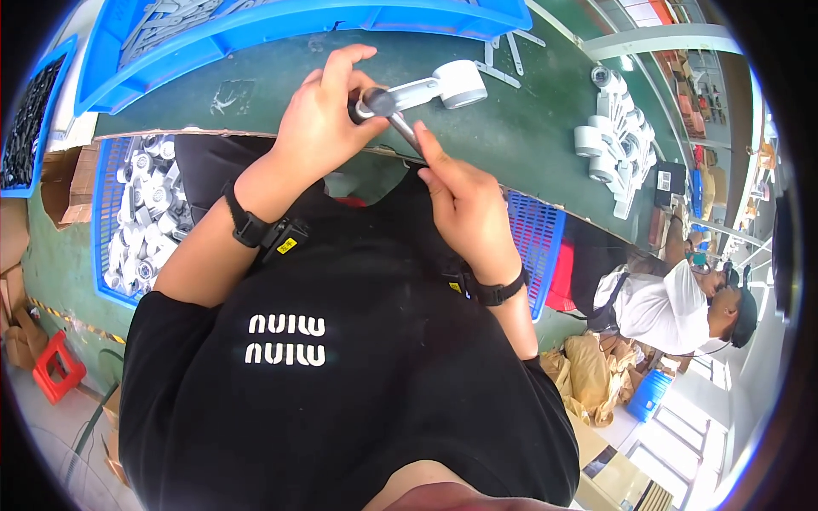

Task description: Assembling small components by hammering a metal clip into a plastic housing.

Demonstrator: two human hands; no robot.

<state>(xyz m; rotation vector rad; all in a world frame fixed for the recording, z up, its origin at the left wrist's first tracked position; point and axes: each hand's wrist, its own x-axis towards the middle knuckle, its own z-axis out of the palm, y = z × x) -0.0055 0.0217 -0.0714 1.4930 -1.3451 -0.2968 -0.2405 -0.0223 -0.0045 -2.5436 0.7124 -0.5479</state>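
Above the green table, my left hand (319, 111) has its thumb and lower fingers closed around the near end of a white arm part (461, 84), with its index finger raised. The part ends in a round, cup-like white head that points right. A dark round knob (381, 101) sits at the gripped end, partly covered by my fingers. From it a slim grey metal rod (404, 131) slants down to my right hand (464, 192), which pinches the rod's lower end between thumb and index finger. Whether rod and arm are one piece, I cannot tell.
A blue bin (281, 34) of grey flat strips stands at the back; a few loose strips (498, 72) lie beside it. White parts (613, 140) are heaped on the right. A blue crate (106, 213) holds white parts. Another person (660, 307) works at right.
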